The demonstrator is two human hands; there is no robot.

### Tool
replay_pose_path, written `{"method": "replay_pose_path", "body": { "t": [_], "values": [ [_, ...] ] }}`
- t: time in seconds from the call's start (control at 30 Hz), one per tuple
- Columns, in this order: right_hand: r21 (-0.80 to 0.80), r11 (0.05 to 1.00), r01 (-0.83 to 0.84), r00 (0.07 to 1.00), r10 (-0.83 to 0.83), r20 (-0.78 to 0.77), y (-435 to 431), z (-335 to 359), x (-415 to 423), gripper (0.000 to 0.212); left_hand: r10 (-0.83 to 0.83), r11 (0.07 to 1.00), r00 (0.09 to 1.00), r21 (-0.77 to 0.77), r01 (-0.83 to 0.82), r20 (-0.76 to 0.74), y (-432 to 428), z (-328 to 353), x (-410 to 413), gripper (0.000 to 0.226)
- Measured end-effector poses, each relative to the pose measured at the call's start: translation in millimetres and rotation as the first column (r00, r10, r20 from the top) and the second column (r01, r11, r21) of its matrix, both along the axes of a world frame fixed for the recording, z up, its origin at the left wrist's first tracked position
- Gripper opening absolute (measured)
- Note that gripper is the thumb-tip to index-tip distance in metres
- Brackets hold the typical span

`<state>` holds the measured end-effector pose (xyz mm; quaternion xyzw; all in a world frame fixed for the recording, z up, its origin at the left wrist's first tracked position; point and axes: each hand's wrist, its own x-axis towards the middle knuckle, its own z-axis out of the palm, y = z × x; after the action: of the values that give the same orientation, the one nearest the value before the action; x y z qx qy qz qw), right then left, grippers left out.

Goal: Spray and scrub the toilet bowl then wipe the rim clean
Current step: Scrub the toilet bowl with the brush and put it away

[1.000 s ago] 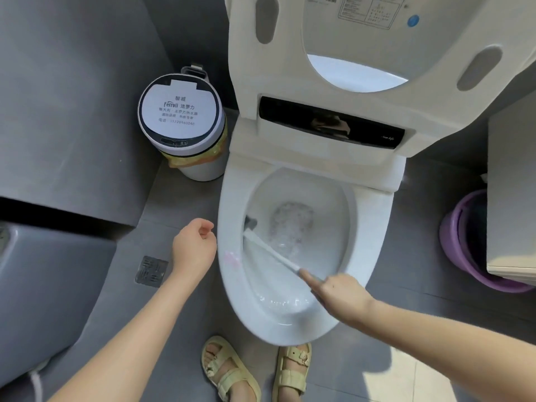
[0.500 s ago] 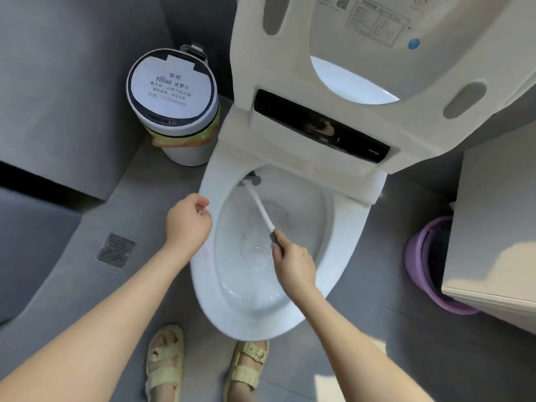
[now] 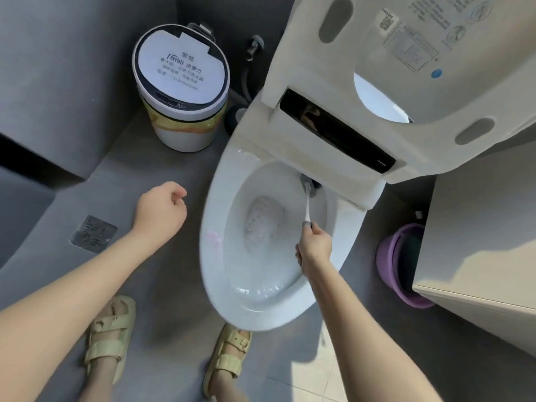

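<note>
A white toilet bowl [image 3: 214, 216] stands in the middle with its seat and lid [image 3: 406, 91] raised. Foamy water lies at the bottom of the bowl. My right hand [image 3: 314, 248] grips the white handle of a toilet brush [image 3: 307, 206] over the bowl's right side. The brush's dark head presses under the back rim, just below the seat hinge. A faint pink smear shows on the left rim. My left hand [image 3: 161, 210] hovers left of the bowl over the floor, fingers curled shut, holding nothing.
A white lidded bin [image 3: 181, 91] stands at the back left by the grey wall. A purple basin [image 3: 403, 265] sits on the floor at the right, beside a beige cabinet [image 3: 478, 242]. A floor drain [image 3: 94, 234] is at the left. My sandalled feet stand before the bowl.
The brush head swept from the bowl's left wall to under the back rim, then further right. My right hand moved with it. My left hand drifted away from the left rim.
</note>
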<state>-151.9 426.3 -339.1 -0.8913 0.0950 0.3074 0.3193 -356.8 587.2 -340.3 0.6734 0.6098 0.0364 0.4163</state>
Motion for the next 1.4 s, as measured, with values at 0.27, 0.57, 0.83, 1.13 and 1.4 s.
{"method": "replay_pose_path", "body": {
  "t": [0.27,0.57,0.83,1.13,1.4],
  "values": [
    [-0.135,0.773,0.620,0.614,-0.586,-0.529,-67,87,-112,0.035,-0.101,0.990,0.995,-0.101,0.098,-0.021,19,17,-34,0.032],
    [-0.111,0.820,0.562,0.621,-0.507,-0.598,-30,132,-79,0.038,-0.154,0.984,0.988,-0.089,0.155,0.014,34,43,-43,0.033],
    [-0.724,-0.471,-0.504,0.113,0.795,-0.596,23,141,29,0.033,-0.195,0.977,0.981,-0.089,0.195,-0.001,30,35,-46,0.031],
    [-0.372,-0.757,-0.537,-0.432,0.626,-0.649,94,101,61,0.033,-0.070,0.995,0.998,-0.075,0.070,0.003,14,13,-31,0.029],
    [-0.445,-0.659,-0.607,-0.332,0.719,-0.611,39,90,104,0.044,-0.004,0.997,1.000,-0.075,0.002,-0.029,-1,1,-17,0.029]
  ]
}}
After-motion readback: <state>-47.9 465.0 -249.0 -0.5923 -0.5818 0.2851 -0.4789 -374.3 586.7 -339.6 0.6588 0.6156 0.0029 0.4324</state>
